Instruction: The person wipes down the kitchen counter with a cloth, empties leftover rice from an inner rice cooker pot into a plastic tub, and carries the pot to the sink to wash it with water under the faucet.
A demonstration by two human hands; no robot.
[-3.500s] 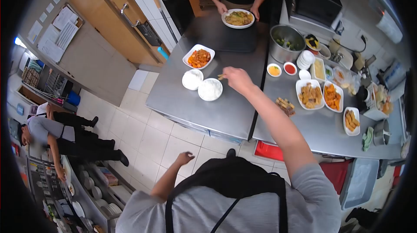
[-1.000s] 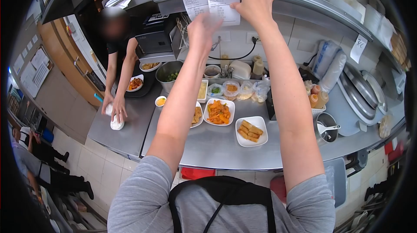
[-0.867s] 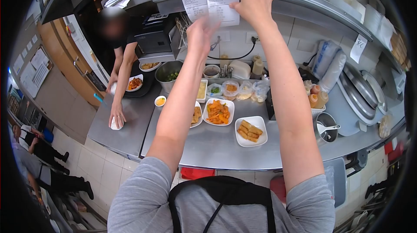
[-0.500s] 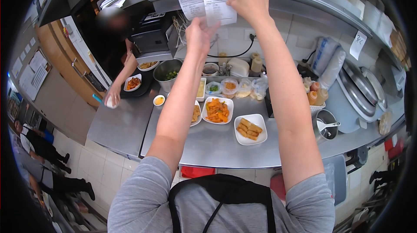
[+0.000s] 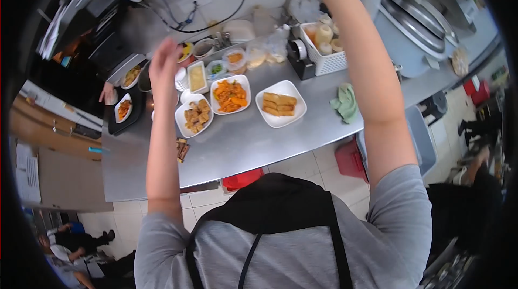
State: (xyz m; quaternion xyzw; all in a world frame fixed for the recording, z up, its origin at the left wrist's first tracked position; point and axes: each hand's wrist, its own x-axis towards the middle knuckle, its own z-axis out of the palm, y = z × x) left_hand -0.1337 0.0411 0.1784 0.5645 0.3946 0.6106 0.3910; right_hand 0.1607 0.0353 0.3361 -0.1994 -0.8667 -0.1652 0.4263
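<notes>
left hand [image 5: 164,65] raised, empty, fingers loosely curled | right hand above frame, state untellable | white plates [image 5: 280,111] of fried food below

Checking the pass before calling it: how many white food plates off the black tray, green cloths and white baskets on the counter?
White plates: 3 (fried pieces, orange dish, rolls)
Green cloth: 1
White basket: 1
Total: 5
</notes>
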